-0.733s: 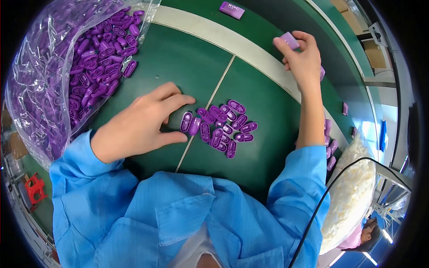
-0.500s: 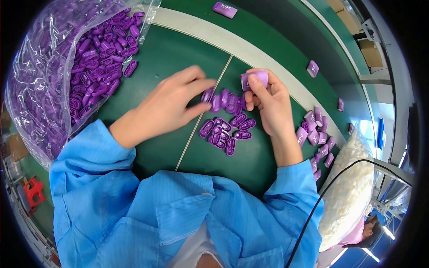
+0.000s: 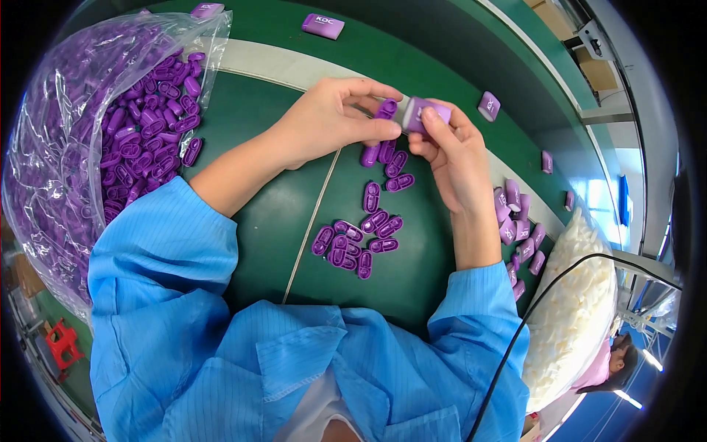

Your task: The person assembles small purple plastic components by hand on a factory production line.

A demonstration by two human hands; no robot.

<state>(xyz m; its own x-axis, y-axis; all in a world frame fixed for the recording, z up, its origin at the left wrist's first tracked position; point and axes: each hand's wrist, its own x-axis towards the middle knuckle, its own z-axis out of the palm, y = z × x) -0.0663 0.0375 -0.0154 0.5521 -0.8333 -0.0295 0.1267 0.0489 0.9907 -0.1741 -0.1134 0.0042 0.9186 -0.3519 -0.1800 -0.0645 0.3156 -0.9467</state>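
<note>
My left hand (image 3: 340, 118) pinches a dark purple oval plastic cap (image 3: 386, 109) between thumb and fingers. Close beside it, my right hand (image 3: 453, 144) grips a light purple plastic case (image 3: 427, 115), its paler end turned toward the cap. I cannot tell whether cap and case touch. Below my left fingertips lie a few more dark purple caps (image 3: 396, 162), one of them partly behind the hand. Nearer to me, a loose group of the same caps (image 3: 340, 257) rests on the green table (image 3: 272, 221), most with their hollow side up.
A clear plastic bag (image 3: 55, 103) full of purple caps spills open at the left. Light purple cases (image 3: 508, 232) pile up at the right beside a bag of cream-coloured pieces (image 3: 574, 309). More cases (image 3: 322, 26) sit on the green strip beyond the pale edge. A black cable (image 3: 508, 353) crosses at right.
My left hand has picked up a cap and brought it right and up beside the case. The right hand still holds the case. The view has shifted slightly.
</note>
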